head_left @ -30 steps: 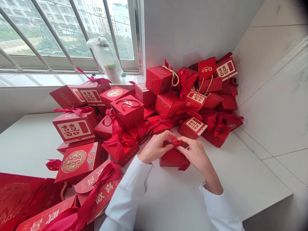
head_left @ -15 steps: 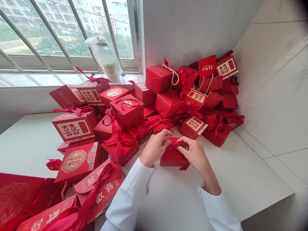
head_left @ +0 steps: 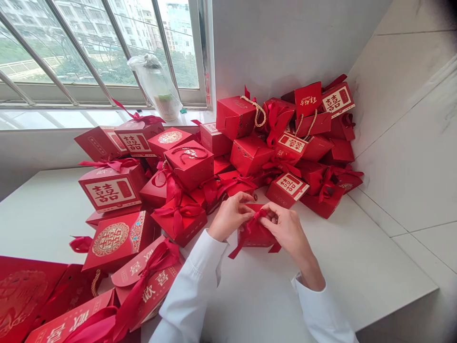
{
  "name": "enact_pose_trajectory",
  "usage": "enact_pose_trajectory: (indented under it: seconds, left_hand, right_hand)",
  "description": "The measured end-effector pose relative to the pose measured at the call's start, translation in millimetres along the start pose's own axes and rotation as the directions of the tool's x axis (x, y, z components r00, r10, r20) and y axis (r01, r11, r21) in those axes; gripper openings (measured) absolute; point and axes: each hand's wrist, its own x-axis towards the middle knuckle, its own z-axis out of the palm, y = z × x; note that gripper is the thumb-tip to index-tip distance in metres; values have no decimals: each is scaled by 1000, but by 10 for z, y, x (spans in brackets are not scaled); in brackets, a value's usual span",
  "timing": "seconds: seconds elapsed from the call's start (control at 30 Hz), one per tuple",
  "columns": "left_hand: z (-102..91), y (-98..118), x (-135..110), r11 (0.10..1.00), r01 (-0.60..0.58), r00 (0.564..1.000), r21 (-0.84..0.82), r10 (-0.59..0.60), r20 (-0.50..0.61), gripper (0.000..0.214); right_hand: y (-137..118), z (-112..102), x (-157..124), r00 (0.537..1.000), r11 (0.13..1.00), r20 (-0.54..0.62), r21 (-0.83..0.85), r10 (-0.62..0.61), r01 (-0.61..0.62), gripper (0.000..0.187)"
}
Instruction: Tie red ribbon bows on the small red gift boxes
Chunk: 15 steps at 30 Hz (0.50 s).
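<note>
Ribbon tail (head_left: 243,243) has dropped to the left since before, and it crosses the small red box (head_left: 266,240) on the near white table (head_left: 357,267). Left hand (head_left: 228,216) and right hand (head_left: 287,228) pinch the bow (head_left: 259,216) with almost closed fingers; it seems to need tightening next.

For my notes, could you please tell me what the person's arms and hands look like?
Both arms are in plain white long shirt sleeves. The left sleeve reaches the wrist; the right sleeve ends higher up the forearm. The left hand and right hand are bare; no gloves, rings or watch show.
</note>
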Motion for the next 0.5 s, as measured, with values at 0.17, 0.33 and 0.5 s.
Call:
enact_pose_trajectory:
  seconds: [0.17, 0.33, 0.5]
  left_hand:
    - [-8, 10, -2, 995, -35, 999, 95, 35, -2, 34]
    - [-8, 27, -7, 995, -53, 998, 81, 56, -37, 26]
    - [-19, 14, 6, 995, -27, 1000, 91, 29, -11, 33]
  right_hand:
    - [23, 15, -6, 1000, 1000, -18, 8, -1, 2, 7]
    - [32, 37, -33, 999, 999, -51, 34, 17, -15, 12]
    - [33, 49, -27, 998, 1000, -55, 21, 23, -22, 10]
